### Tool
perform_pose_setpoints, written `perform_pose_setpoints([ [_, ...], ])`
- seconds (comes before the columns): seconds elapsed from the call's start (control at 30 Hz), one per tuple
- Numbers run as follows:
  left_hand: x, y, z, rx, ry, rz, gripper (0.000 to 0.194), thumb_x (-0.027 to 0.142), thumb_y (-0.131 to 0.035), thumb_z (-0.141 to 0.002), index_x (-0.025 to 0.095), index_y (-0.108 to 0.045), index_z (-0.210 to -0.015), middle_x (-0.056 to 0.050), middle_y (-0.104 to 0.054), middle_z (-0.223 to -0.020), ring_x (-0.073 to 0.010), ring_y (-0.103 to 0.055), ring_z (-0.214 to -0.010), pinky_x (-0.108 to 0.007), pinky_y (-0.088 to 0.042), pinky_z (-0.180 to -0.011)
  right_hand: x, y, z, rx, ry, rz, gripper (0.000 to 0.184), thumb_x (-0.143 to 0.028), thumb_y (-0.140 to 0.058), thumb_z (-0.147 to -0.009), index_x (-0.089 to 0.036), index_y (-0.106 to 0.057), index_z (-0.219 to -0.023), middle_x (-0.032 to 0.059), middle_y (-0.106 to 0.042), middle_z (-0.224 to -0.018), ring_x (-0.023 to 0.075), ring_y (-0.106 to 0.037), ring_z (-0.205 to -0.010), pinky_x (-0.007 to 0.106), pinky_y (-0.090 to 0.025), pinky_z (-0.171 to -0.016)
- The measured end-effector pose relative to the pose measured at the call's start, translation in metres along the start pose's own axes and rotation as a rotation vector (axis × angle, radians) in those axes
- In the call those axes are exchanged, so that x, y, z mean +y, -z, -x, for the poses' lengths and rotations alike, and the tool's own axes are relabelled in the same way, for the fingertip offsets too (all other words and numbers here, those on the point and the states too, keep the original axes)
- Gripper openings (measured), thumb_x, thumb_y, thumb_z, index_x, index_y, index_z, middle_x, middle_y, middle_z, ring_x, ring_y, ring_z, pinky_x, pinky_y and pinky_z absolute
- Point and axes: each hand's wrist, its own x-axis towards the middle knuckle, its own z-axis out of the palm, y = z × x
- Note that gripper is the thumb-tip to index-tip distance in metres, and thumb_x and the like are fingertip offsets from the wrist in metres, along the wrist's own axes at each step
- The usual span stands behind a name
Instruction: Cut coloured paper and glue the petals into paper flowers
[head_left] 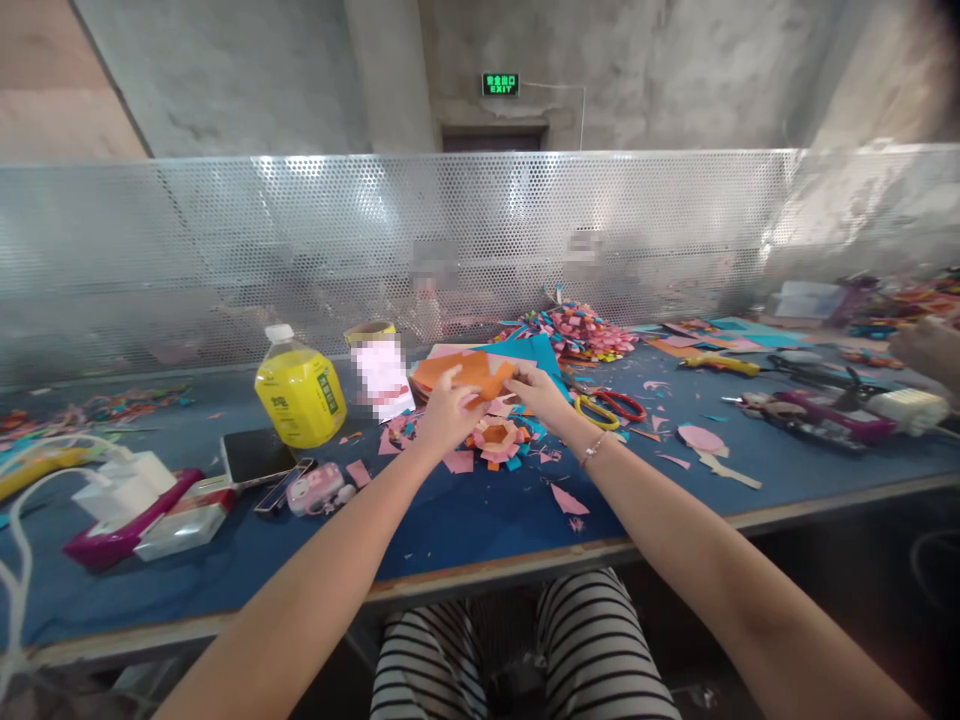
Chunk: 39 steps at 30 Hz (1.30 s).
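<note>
An orange sheet of paper (489,376) is raised a little over the work table. My left hand (451,412) grips its near left part, with the thumb up along it. At the sheet's right edge, the fingers of my right hand (537,390) are pinched together. Right below both hands lies a ring-shaped pink and orange paper piece (498,438) among small scraps. Blue paper (541,352) shows behind the orange sheet. Scissors (626,404) with red handles and another pair (597,414) with yellow handles lie beside my right wrist.
A bottle of yellow liquid (301,395), a phone (259,458) and a power strip (135,515) stand left. Behind is a heap of paper pieces (577,332) before a perforated metal screen (510,220). Tools (817,415) and another person's hand (930,352) are at right.
</note>
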Motion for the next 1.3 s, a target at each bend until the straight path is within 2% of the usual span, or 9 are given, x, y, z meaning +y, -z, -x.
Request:
perform_pose_setpoints([
  [0.1, 0.003, 0.003, -0.001, -0.034, -0.047, -0.063, 0.011, 0.028, -0.061, -0.068, 0.017, -0.065, -0.07, -0.01, -0.06, -0.103, -0.0251, -0.053, -0.1, -0.04, -0.037, -0.094, -0.001, 0.001, 0.0, 0.012, 0.024, -0.013, 0.011, -0.026, -0.053, -0.069, -0.019, -0.05, -0.077, -0.0005, -0.061, -0.073, 0.0123, -0.06, -0.064, 0.026, -0.049, -0.061],
  [0.23, 0.003, 0.001, 0.0, -0.143, 0.113, 0.108, 0.012, 0.026, -0.055, -0.07, 0.015, -0.06, -0.067, -0.005, -0.063, -0.072, -0.0198, -0.059, -0.074, -0.032, -0.047, -0.074, -0.002, 0.0, 0.001, 0.052, 0.095, 0.021, 0.012, -0.025, -0.053, -0.066, -0.02, -0.048, -0.076, -0.0005, -0.06, -0.071, 0.0127, -0.059, -0.065, 0.027, -0.049, -0.061],
  [0.4, 0.006, 0.0, 0.001, -0.113, 0.262, 0.361, 0.024, 0.022, -0.059, -0.065, 0.016, -0.054, -0.088, 0.0, -0.061, -0.067, -0.0149, -0.059, -0.064, -0.027, -0.047, -0.063, 0.0, 0.001, 0.001, 0.097, 0.222, 0.115, 0.014, -0.025, -0.051, -0.064, -0.019, -0.049, -0.076, 0.0, -0.059, -0.071, 0.0133, -0.059, -0.065, 0.027, -0.048, -0.059],
  [0.57, 0.012, 0.004, 0.003, -0.23, 0.196, 0.586, 0.039, 0.012, -0.042, -0.067, 0.019, -0.052, -0.104, -0.002, -0.064, -0.081, -0.0127, -0.06, -0.065, -0.027, -0.049, -0.062, 0.007, 0.0, -0.001, 0.096, 0.206, 0.174, 0.011, -0.023, -0.049, -0.063, -0.019, -0.051, -0.073, -0.0003, -0.058, -0.065, 0.0139, -0.058, -0.06, 0.028, -0.048, -0.056],
  [0.8, 0.013, 0.002, 0.005, -0.216, 0.035, 0.205, 0.021, 0.025, -0.055, -0.068, 0.015, -0.064, -0.083, -0.006, -0.067, -0.082, -0.0172, -0.061, -0.076, -0.03, -0.047, -0.074, 0.009, -0.003, -0.001, 0.104, 0.124, 0.221, 0.006, -0.023, -0.05, -0.065, -0.018, -0.052, -0.068, -0.0007, -0.058, -0.062, 0.0128, -0.057, -0.058, 0.027, -0.05, -0.056],
  [0.97, 0.012, 0.001, 0.004, -0.147, 0.028, 0.135, 0.023, 0.037, -0.053, -0.071, 0.015, -0.061, -0.069, -0.006, -0.066, -0.074, -0.0183, -0.06, -0.072, -0.028, -0.047, -0.069, 0.006, -0.004, 0.001, 0.056, 0.065, 0.081, 0.016, -0.018, -0.053, -0.062, -0.017, -0.057, -0.078, 0.0001, -0.063, -0.076, 0.0127, -0.06, -0.064, 0.025, -0.051, -0.057],
  [1.1, 0.01, 0.002, 0.001, -0.066, 0.064, 0.152, 0.029, 0.043, -0.05, -0.073, 0.016, -0.057, -0.068, -0.005, -0.064, -0.072, -0.0188, -0.06, -0.07, -0.028, -0.047, -0.066, 0.004, -0.008, 0.005, -0.034, -0.028, 0.179, 0.019, -0.012, -0.051, -0.065, -0.017, -0.062, -0.079, -0.0006, -0.065, -0.072, 0.0131, -0.062, -0.065, 0.024, -0.051, -0.058],
  [1.2, 0.014, 0.005, 0.001, -0.017, 0.13, 0.175, 0.032, 0.048, -0.05, -0.072, 0.017, -0.055, -0.066, -0.004, -0.064, -0.069, -0.0191, -0.061, -0.069, -0.028, -0.048, -0.066, 0.001, 0.011, -0.001, -0.046, -0.01, 0.49, 0.02, -0.012, -0.053, -0.068, -0.017, -0.065, -0.083, 0.0013, -0.067, -0.076, 0.0141, -0.063, -0.07, 0.024, -0.05, -0.064],
  [1.3, 0.02, 0.009, 0.002, 0.005, 0.222, 0.241, 0.038, 0.055, -0.053, -0.068, 0.017, -0.055, -0.068, -0.004, -0.063, -0.07, -0.0199, -0.062, -0.067, -0.028, -0.049, -0.064, -0.012, 0.072, -0.016, 0.056, 0.059, 0.966, 0.021, -0.011, -0.051, -0.071, -0.017, -0.066, -0.084, 0.0041, -0.068, -0.085, 0.0142, -0.062, -0.079, 0.021, -0.046, -0.072],
])
